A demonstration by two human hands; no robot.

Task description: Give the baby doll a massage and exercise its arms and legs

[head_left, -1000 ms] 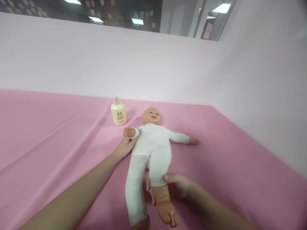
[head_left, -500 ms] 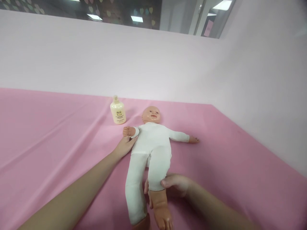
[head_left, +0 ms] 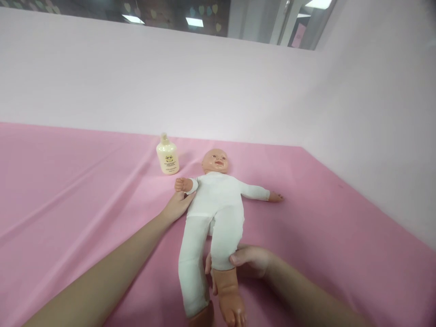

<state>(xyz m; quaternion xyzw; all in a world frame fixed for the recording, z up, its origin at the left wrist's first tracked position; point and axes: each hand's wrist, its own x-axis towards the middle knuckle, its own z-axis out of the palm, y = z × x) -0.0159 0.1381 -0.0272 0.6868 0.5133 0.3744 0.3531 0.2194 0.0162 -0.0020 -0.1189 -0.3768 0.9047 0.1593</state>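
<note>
A baby doll [head_left: 216, 193] with a bald head and a white cloth body lies face up, its feet toward me. My left hand [head_left: 177, 205] is closed around its arm on the left, just below the doll's small fist. The thumb rests against the torso, and the other fingers are mostly hidden. Low in the view, my right hand [head_left: 250, 261] wraps the doll's lower leg on the right, above the ankle. Its thumb lies on top while fingertips show behind the leg. That leg is slightly raised and bent.
A pale yellow bottle [head_left: 168, 156] with a printed label stands to the left of the doll's head. Beneath everything is a pink, lightly creased cloth surface [head_left: 102, 181]. White walls [head_left: 204, 91] border it at the back and right, with a window [head_left: 255, 20] above.
The whole view has shifted very slightly. Both hands keep their places on the doll, and the bottle stands as before.
</note>
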